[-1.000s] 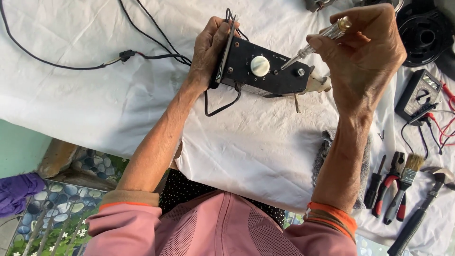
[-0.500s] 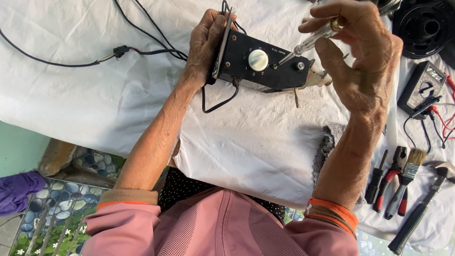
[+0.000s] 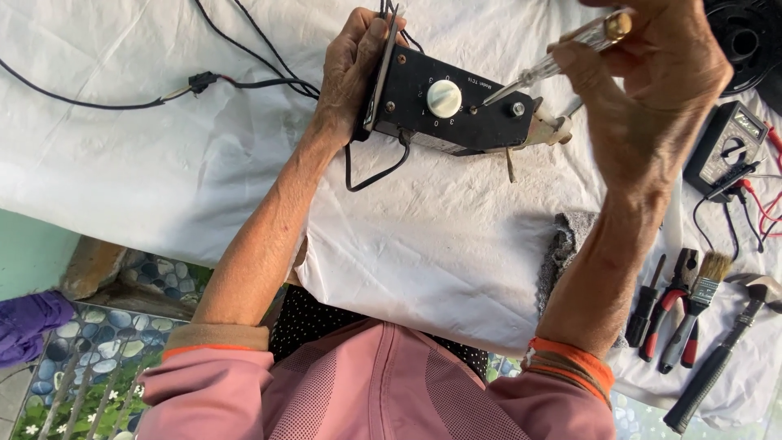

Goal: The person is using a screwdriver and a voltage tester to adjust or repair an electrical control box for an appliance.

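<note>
My left hand [image 3: 352, 73] grips the left end of a black control box [image 3: 456, 106] with a white round knob [image 3: 444, 98], holding it above the white cloth [image 3: 440, 261]. In my right hand [image 3: 652, 90] is a clear-handled screwdriver [image 3: 562, 53], its tip resting on the box's face just right of the knob, near a small metal nut [image 3: 516, 107]. A black cable [image 3: 244, 81] runs from the box's left end across the cloth.
A multimeter [image 3: 725, 147] with red and black leads lies at the right edge. Below it sit a small screwdriver [image 3: 645, 305], red-handled pliers [image 3: 672, 305], a paintbrush [image 3: 700, 301] and a hammer [image 3: 725, 354]. A grey rag [image 3: 566, 244] lies near my right forearm. A black round part [image 3: 745, 37] sits top right.
The box and both hands have shifted slightly up and left in view. The screwdriver tip stays on the box's face by the knob.
</note>
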